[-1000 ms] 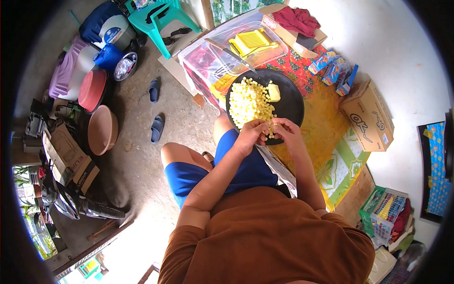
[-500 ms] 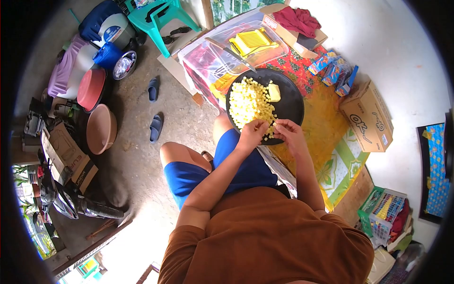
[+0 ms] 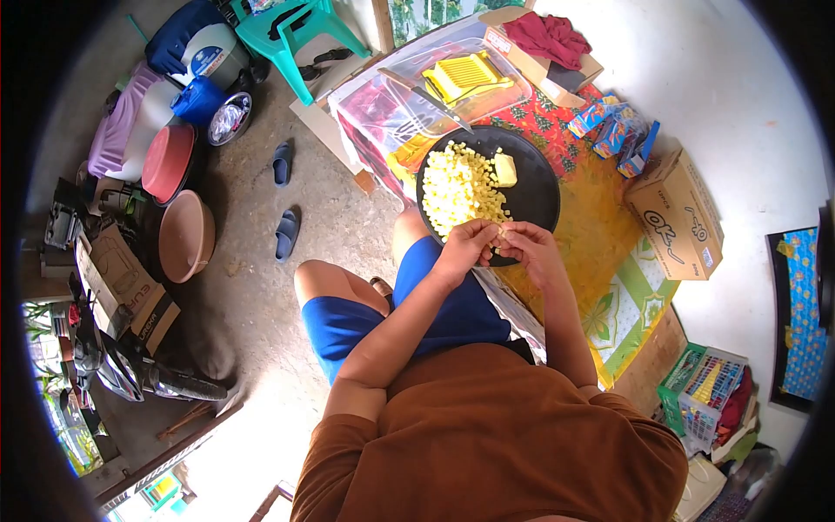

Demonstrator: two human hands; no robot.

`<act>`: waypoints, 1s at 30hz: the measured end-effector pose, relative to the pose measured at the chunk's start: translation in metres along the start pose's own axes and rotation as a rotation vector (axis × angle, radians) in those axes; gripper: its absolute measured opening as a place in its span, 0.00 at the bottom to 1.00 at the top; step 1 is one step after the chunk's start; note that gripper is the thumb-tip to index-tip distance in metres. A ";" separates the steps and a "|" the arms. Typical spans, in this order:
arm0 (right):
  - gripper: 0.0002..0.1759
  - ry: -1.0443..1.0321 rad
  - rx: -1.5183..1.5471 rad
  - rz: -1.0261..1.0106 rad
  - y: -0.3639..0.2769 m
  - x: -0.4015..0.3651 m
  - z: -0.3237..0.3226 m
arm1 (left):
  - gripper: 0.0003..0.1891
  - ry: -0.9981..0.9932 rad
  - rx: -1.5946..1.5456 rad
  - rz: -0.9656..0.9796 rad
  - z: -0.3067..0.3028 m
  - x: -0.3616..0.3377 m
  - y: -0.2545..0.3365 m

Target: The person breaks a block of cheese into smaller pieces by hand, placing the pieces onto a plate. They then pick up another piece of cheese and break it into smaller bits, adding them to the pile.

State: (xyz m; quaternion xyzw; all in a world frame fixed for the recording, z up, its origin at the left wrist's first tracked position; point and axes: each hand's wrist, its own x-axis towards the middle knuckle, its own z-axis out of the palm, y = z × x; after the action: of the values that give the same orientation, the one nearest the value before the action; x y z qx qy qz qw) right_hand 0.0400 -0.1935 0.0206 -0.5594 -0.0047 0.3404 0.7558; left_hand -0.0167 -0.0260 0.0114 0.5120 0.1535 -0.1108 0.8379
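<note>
A person in a brown shirt and blue shorts sits over a round black tray (image 3: pixel 546 193) set on a patterned floor mat (image 3: pixel 613 261); the left hand (image 3: pixel 467 244) and right hand (image 3: pixel 532 250) meet above the tray's near rim, fingertips of both pinched shut on a small yellow piece (image 3: pixel 502 233) held between them; the piece hangs just over the near edge of a pile of yellow cubes (image 3: pixel 459 187) that fills the tray's left half; a larger uncut yellow block (image 3: pixel 504 169) lies on the tray just beside the pile, toward the far side. Beyond the tray, a knife (image 3: pixel 426 96) rests across a clear plastic container (image 3: pixel 374 104), with a yellow grid cutter (image 3: pixel 465 76) near it; a cardboard box (image 3: pixel 680 216) stands to the right of the mat, well apart from the hands; a pair of blue slippers (image 3: pixel 286 235) lies on the concrete floor to the left, near stacked basins (image 3: pixel 174 200) and a teal plastic chair (image 3: pixel 300 35).
</note>
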 end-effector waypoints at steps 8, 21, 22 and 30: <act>0.12 0.191 -0.310 -0.019 0.012 0.012 -0.011 | 0.09 0.152 0.189 0.020 -0.004 0.007 -0.016; 0.13 0.233 -0.444 -0.021 0.017 0.021 -0.014 | 0.10 0.197 0.299 0.034 -0.010 0.013 -0.025; 0.13 0.237 -0.454 -0.028 0.018 0.022 -0.015 | 0.10 0.196 0.293 0.053 -0.010 0.012 -0.025; 0.19 0.186 -0.057 -0.065 0.019 0.021 -0.019 | 0.11 0.201 0.327 0.107 -0.011 0.012 -0.024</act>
State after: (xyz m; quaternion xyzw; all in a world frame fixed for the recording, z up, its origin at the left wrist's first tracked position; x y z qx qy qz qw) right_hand 0.0544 -0.1961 -0.0105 -0.6096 0.0375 0.2620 0.7472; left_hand -0.0155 -0.0277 -0.0174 0.6571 0.1891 -0.0381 0.7288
